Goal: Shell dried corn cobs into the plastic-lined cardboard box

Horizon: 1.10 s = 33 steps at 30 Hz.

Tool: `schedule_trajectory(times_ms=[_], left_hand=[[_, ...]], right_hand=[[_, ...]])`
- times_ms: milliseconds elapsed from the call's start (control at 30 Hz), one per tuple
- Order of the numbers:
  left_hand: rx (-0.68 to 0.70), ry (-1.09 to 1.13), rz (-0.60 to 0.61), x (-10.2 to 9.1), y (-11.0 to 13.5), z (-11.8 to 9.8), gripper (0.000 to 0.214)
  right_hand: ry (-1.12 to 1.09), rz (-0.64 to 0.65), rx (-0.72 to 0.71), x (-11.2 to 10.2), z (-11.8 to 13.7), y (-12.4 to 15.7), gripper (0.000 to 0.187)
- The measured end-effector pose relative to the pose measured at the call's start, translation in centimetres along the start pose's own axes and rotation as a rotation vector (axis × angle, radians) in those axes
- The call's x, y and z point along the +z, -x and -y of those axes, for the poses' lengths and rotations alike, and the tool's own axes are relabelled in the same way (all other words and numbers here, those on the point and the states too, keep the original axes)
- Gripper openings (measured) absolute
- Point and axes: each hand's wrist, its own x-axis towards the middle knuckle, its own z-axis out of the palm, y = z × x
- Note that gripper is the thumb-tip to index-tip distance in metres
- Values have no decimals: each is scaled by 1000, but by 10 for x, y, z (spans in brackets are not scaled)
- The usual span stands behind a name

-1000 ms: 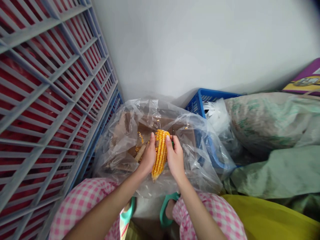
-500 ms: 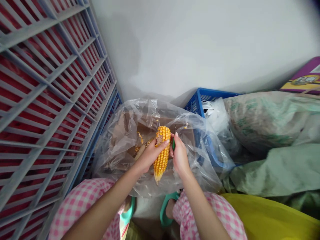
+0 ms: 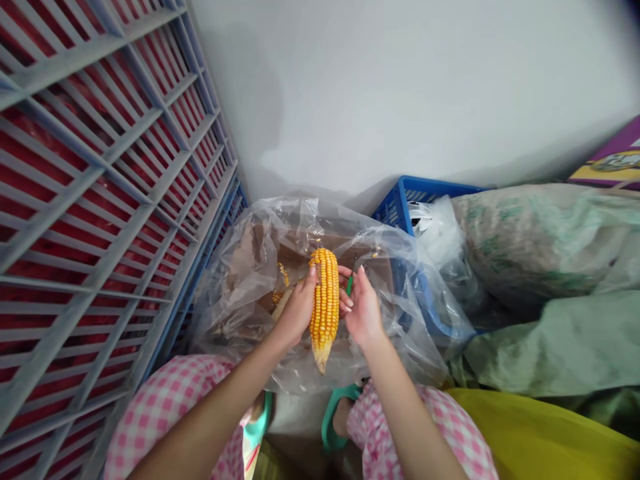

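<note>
A yellow corn cob (image 3: 325,303) stands nearly upright over a clear plastic bag (image 3: 240,300), its pale tip pointing down toward me. My left hand (image 3: 296,312) wraps around its left side, fingers closed on the kernels. My right hand (image 3: 362,308) sits against the cob's right side, fingers curled, pinching a thin green tool (image 3: 350,285) whose end pokes up between them. Loose kernels and a bare cob lie inside the bag behind my left hand.
A grey slatted rack (image 3: 100,200) with red contents fills the left. A blue crate (image 3: 400,207) stands behind the bag against a white wall. Green sacks (image 3: 550,247) pile on the right, a yellow bag (image 3: 540,433) below them. My pink checked knees frame the bottom.
The cob has turned more upright and shifted slightly right. My right hand slid off the cob's front to its right side, the green tool now showing between the fingers.
</note>
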Motion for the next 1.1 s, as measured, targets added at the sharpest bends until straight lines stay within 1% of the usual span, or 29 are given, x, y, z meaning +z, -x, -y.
schedule_trajectory(times_ms=[100, 167, 267, 367, 500, 600, 700, 767, 833, 867, 933, 967, 1033, 1067, 1100], left_hand=[[-28, 41, 52, 1, 2, -3, 61], [-39, 44, 80, 1, 4, -3, 56], [-35, 34, 48, 1, 5, -1, 48], [-26, 48, 10, 1, 3, 3, 45], [-25, 52, -17, 2, 3, 3, 42], [-78, 109, -43, 2, 4, 0, 39], [-163, 229, 11, 2, 6, -2, 38], [-231, 265, 39, 1, 7, -4, 39], [-259, 255, 25, 0, 8, -6, 41], [-239, 230, 7, -1, 9, -7, 42], [-121, 114, -37, -4, 10, -11, 45], [-38, 21, -61, -6, 10, -13, 47], [116, -194, -101, -10, 10, -17, 50], [164, -290, -119, -13, 10, -18, 51], [192, -367, -134, -15, 9, -18, 51]], right_hand=[[-19, -32, 27, 1, 0, 1, 34], [-36, -46, 48, 1, -1, 1, 34], [-44, -28, 52, 0, -2, 0, 34], [-55, -16, 44, -1, -3, -1, 33], [-50, -40, 36, -1, -5, -1, 32], [19, -66, -24, -1, -4, 0, 28], [89, -49, -81, -4, -1, -1, 26], [150, -34, -116, -7, 2, -2, 28], [282, -62, -209, -11, 9, -2, 32], [398, -80, -280, -13, 13, -1, 33], [708, -70, -438, -17, 21, 4, 34], [871, -28, -501, -19, 26, 6, 34], [1130, 93, -565, -22, 33, 12, 32], [1220, 136, -574, -23, 36, 15, 31], [1294, 152, -576, -23, 38, 17, 31]])
